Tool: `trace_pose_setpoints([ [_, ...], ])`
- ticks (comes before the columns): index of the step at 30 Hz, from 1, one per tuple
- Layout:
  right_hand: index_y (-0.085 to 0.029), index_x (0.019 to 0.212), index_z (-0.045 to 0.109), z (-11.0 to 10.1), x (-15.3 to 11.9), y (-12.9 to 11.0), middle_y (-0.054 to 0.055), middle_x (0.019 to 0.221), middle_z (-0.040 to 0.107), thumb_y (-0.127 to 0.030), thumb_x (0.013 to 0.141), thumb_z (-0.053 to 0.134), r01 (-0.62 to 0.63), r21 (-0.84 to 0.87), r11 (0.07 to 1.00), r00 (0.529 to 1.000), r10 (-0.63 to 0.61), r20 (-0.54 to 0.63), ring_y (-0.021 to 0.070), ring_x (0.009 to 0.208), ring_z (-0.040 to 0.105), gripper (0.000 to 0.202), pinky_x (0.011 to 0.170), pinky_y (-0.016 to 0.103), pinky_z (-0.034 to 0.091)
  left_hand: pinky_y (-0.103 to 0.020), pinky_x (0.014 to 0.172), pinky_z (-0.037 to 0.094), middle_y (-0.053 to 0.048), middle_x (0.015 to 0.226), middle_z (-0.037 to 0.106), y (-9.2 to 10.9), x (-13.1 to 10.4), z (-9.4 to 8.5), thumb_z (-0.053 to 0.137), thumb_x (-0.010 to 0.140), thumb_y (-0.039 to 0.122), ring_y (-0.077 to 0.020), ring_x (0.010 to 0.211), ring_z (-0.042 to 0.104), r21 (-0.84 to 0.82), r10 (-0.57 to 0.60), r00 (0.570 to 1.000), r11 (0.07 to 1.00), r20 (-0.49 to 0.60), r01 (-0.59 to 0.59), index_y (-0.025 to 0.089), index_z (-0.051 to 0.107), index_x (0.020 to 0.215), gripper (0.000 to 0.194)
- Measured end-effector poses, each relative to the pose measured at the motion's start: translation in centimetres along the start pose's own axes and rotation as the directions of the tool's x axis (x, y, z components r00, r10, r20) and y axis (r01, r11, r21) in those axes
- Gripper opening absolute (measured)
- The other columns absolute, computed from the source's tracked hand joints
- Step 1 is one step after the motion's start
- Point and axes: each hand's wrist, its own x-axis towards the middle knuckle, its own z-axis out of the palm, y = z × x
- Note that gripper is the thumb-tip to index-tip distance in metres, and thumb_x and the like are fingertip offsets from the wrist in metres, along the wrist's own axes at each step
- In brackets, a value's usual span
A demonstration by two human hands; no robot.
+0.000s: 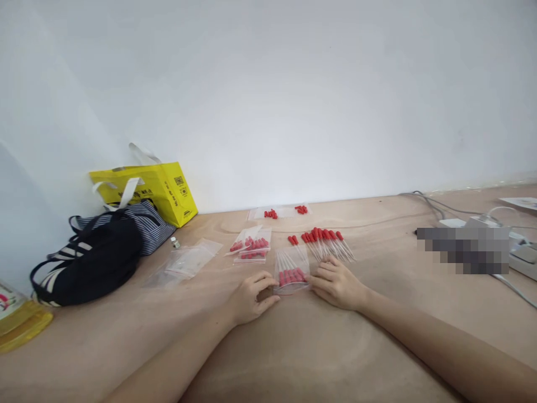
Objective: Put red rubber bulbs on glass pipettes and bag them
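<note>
A clear zip bag (292,257) lies flat in front of me. Several droppers with red rubber bulbs (292,276) are inside it, bulbs toward me and thin pale tubes pointing away. At the bag's left edge is my left hand (253,298), thumb and fingers apart, fingertips touching or nearly touching the plastic. My right hand (339,284) rests at the right edge, fingers bent but spread, the nearest ones against the bag. Just beyond it, loose red-bulbed droppers (321,235) are fanned out. Filled zip bags (251,246) are stacked to the left.
Two groups of red bulbs (271,214) lie on clear plastic by the wall. Flat clear bags (188,260) and a small vial (175,243) are left. Farther left stand a yellow bag (178,196), a dark cloth bag (96,257) and a yellow-liquid bottle (25,324). Cables (432,207) run at right.
</note>
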Motion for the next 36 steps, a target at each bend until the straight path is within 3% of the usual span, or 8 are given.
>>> trace_pose_setpoints([
  [3, -0.013, 0.081, 0.061, -0.1, 0.3, 0.2, 0.001, 0.060, 0.053, -0.009, 0.082, 0.042, 0.183, -0.119, 0.976, 0.983, -0.185, -0.014, 0.0120, 0.062, 0.045, 0.020, 0.072, 0.032, 0.035, -0.025, 0.067, 0.047, -0.005, 0.086, 0.059, -0.8, -0.4, -0.1, 0.055, 0.076, 0.025, -0.0132, 0.075, 0.056, 0.028, 0.035, 0.999, 0.999, -0.038, -0.034, 0.017, 0.057, 0.092, 0.018],
  [7, -0.012, 0.074, 0.060, 0.1, 0.5, 0.1, 0.001, 0.059, 0.052, -0.008, 0.083, 0.039, 0.241, -0.147, 0.959, 0.967, -0.251, -0.051, 0.0122, 0.062, 0.045, 0.023, 0.074, 0.032, 0.035, -0.030, 0.073, 0.047, -0.007, 0.088, 0.060, -0.6, 0.4, 0.8, 0.059, 0.073, 0.030, -0.0164, 0.082, 0.055, 0.108, 0.151, 0.982, 0.984, -0.113, -0.139, 0.017, 0.058, 0.093, 0.024],
  [13, -0.014, 0.070, 0.057, 0.7, 1.2, -0.2, -0.001, 0.056, 0.050, -0.010, 0.082, 0.039, 0.170, -0.105, 0.980, 0.977, -0.182, -0.113, 0.0108, 0.059, 0.042, 0.022, 0.071, 0.030, 0.034, -0.027, 0.070, 0.048, -0.004, 0.079, 0.061, 0.7, 2.5, 3.0, 0.051, 0.078, 0.016, -0.0136, 0.076, 0.056, 0.292, 0.308, 0.927, 0.926, -0.213, -0.241, 0.016, 0.059, 0.085, 0.011],
  [17, -0.015, 0.068, 0.056, 0.7, 1.5, -0.4, -0.001, 0.055, 0.050, -0.010, 0.081, 0.039, 0.095, -0.073, 0.993, 0.989, -0.103, -0.105, 0.0108, 0.058, 0.042, 0.022, 0.068, 0.029, 0.032, -0.027, 0.062, 0.047, -0.004, 0.073, 0.061, 1.3, 3.4, 3.4, 0.046, 0.079, 0.011, -0.0130, 0.067, 0.055, 0.439, 0.402, 0.894, 0.852, -0.197, -0.286, 0.014, 0.059, 0.077, 0.014],
  [23, -0.016, 0.064, 0.055, 0.6, 1.6, -1.1, 0.000, 0.055, 0.051, -0.010, 0.078, 0.040, 0.061, 0.000, 0.998, 0.994, -0.060, -0.092, 0.0109, 0.059, 0.042, 0.022, 0.068, 0.030, 0.031, -0.028, 0.061, 0.046, -0.004, 0.065, 0.059, 1.1, 3.5, 3.4, 0.043, 0.080, 0.009, -0.0135, 0.064, 0.055, 0.559, 0.518, 0.847, 0.739, -0.116, -0.375, 0.012, 0.057, 0.070, 0.017],
  [29, -0.016, 0.065, 0.056, 0.5, 1.6, -1.7, 0.000, 0.057, 0.053, -0.011, 0.078, 0.041, 0.000, 0.067, 0.998, 0.993, 0.008, -0.120, 0.0106, 0.060, 0.044, 0.021, 0.069, 0.030, 0.030, -0.030, 0.065, 0.047, -0.005, 0.070, 0.061, 0.2, 2.3, 2.2, 0.046, 0.080, 0.009, -0.0132, 0.066, 0.056, 0.581, 0.574, 0.803, 0.712, -0.161, -0.393, 0.013, 0.056, 0.075, 0.012],
  [36, -0.018, 0.072, 0.058, 0.6, 1.9, -1.9, -0.002, 0.058, 0.056, -0.015, 0.080, 0.046, -0.028, 0.032, 0.999, 0.985, 0.033, -0.171, 0.0103, 0.061, 0.045, 0.015, 0.069, 0.030, 0.029, -0.027, 0.060, 0.047, -0.003, 0.068, 0.062, 0.3, 1.3, 1.1, 0.052, 0.077, 0.008, -0.0125, 0.064, 0.057, 0.586, 0.569, 0.797, 0.723, -0.202, -0.367, 0.013, 0.055, 0.079, 0.006],
])
